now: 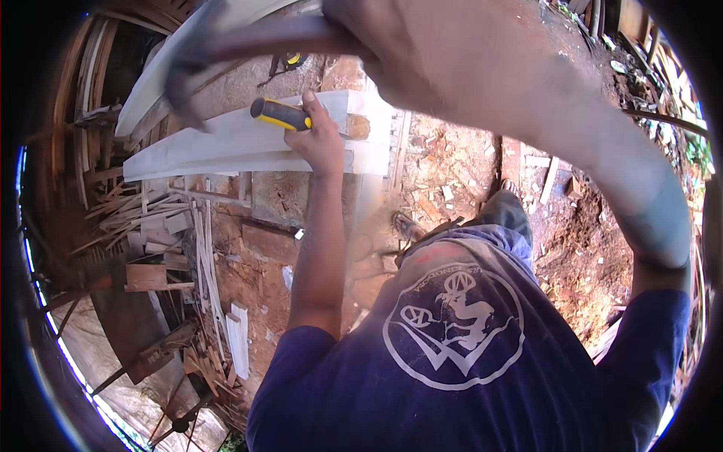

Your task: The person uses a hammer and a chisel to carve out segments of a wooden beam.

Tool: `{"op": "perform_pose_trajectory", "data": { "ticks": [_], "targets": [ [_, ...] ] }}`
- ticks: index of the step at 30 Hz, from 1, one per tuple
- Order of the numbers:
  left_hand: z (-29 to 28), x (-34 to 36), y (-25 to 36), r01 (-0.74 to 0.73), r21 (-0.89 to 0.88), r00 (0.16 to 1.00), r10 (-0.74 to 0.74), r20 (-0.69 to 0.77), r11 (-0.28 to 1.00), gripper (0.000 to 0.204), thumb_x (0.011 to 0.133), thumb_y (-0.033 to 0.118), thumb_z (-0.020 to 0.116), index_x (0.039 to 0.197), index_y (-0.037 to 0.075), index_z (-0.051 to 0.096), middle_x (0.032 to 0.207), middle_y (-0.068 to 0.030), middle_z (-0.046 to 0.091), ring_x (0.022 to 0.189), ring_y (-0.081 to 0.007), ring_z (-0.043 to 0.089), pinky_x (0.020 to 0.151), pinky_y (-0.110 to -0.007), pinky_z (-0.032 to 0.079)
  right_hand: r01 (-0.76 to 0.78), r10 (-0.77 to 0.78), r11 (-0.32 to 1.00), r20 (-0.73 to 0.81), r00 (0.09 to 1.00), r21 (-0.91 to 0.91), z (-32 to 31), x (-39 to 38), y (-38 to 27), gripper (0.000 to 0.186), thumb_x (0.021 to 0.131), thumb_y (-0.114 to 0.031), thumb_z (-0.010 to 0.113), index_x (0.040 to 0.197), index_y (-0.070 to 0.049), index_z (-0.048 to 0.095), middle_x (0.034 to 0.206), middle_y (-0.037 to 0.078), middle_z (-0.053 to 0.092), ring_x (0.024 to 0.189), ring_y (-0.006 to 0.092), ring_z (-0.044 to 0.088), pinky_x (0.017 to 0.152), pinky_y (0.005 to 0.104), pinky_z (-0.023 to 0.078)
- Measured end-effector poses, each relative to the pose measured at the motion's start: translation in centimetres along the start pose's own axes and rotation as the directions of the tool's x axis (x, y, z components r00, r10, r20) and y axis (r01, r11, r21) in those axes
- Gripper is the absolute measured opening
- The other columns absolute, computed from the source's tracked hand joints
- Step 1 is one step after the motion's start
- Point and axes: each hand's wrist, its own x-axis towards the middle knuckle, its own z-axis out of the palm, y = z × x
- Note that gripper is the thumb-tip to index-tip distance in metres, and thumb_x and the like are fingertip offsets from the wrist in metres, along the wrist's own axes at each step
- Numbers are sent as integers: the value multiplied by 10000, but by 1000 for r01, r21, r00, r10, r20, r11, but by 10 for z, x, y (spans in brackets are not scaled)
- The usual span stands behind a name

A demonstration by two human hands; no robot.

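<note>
My left hand (322, 142) is closed around a chisel with a black and yellow handle (279, 114). The chisel lies low over a pale wooden beam (226, 143), its handle end pointing left; my fingers hide most of the blade. Just right of that hand, a brownish recess (358, 126) shows in the beam near its end. Raised above, close to the camera, my right hand (399, 53) grips a claw hammer (275, 39) by its wooden handle. The hammer's head is blurred and hangs to the left of the chisel handle.
Behind the beam runs another pale board (154, 87), and a black and yellow item (294, 59) lies beyond my hands. Wood strips (207, 264) and offcuts pile up at left. Chips litter the reddish ground (444, 169) near my feet. More scrap (640, 60) lies far right.
</note>
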Motion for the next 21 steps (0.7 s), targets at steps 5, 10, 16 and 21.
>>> {"op": "perform_pose_trajectory", "data": {
  "ticks": [5, 10, 16, 21],
  "targets": [
    [-7, 7, -22, -34, -7, 999, 34, -40, 999, 360, 967, 299, 701, 770, 53, 527, 617, 27, 508, 475, -70, 466, 420, -252, 358, 81, -285, 799, -257, 923, -596, 6, -2, -4, 211, 843, -220, 683, 885, -15, 654, 769, 90, 672, 696, 172, 687, 581, 284, 547],
    [5, 2, -19, -10, -48, 1000, 11, 20, 999, 358, 979, 269, 681, 740, 61, 514, 604, 34, 494, 473, -61, 449, 421, -248, 350, -48, 40, 997, 142, 989, 55, 26, -14, 9, 231, 830, -120, 670, 1051, -60, 647, 738, 109, 666, 638, 263, 687, 536, 379, 534],
    [5, -6, -14, -146, 66, 989, 145, 16, 987, 358, 986, 271, 671, 743, 57, 518, 603, 32, 497, 483, -62, 452, 429, -245, 351, -305, 249, 925, 244, 937, 225, -10, 9, -2, 222, 847, -86, 622, 1043, 15, 603, 789, 220, 679, 732, 368, 704, 672, 473, 568],
    [-5, -4, -37, -46, 25, 999, 46, 2, 999, 288, 993, 186, 643, 804, 67, 461, 662, 8, 498, 548, -81, 455, 496, -264, 379, -167, 84, 969, 389, 917, 184, 32, -26, 11, 215, 848, -172, 659, 977, -2, 691, 807, 202, 698, 792, 310, 730, 755, 423, 586]
  ]
}}
